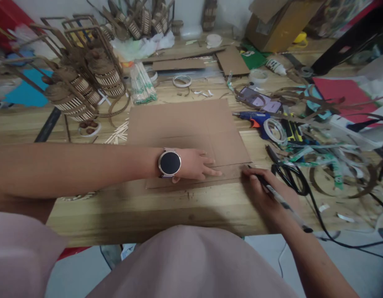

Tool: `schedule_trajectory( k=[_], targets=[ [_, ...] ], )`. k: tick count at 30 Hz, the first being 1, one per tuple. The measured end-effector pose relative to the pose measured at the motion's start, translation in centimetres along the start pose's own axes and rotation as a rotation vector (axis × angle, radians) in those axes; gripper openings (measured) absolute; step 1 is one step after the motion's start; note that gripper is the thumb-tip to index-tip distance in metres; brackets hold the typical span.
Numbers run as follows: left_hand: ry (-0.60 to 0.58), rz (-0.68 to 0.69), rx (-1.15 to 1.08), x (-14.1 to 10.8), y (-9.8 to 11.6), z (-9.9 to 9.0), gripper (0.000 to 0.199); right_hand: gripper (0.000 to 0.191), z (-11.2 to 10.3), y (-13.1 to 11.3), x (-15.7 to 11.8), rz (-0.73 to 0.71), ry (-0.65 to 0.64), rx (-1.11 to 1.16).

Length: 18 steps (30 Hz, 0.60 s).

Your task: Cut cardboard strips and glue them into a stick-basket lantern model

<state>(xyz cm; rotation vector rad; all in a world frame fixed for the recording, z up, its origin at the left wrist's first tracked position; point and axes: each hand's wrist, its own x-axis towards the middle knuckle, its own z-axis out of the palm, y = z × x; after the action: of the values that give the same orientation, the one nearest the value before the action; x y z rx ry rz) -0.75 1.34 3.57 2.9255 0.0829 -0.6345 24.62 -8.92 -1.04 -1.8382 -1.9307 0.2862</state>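
Observation:
A brown cardboard sheet (pixel 179 118) lies flat on the wooden table, with dark pencil-like lines running across it near its front edge. My left hand (pixel 196 164) rests palm down on the sheet, fingers stretched toward the right; a round-faced watch (pixel 169 162) is on that wrist. At the sheet's front right corner, my right hand (pixel 262 184) is closed around a marker pen (pixel 281 202). Its tip points left at the cardboard near the end of a drawn line; whether it touches cannot be seen clearly.
Right of the sheet lie a blue glue gun (pixel 250 118), a tape roll (pixel 274 131), black scissors (pixel 289 171) and a dark cable. Woven lantern-like baskets (pixel 106 78) stand at the left, beside a bundle of sticks (pixel 142 82). Behind is a cardboard box (pixel 275 27).

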Motion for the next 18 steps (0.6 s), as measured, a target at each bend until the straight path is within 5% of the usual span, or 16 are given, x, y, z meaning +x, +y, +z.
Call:
schedule_trajectory(
  k=[12,18],
  targets=[
    [-0.132,-0.134,-0.025,-5.4,0.7,2.3,0.068,0.027,-0.3,0.1,0.3,0.121,-0.047,-0.025],
    [-0.084,-0.131,-0.007,-5.0,0.7,2.5,0.069,0.028,-0.3,-3.3,-0.3,-0.033,0.148,0.082]
  ],
)
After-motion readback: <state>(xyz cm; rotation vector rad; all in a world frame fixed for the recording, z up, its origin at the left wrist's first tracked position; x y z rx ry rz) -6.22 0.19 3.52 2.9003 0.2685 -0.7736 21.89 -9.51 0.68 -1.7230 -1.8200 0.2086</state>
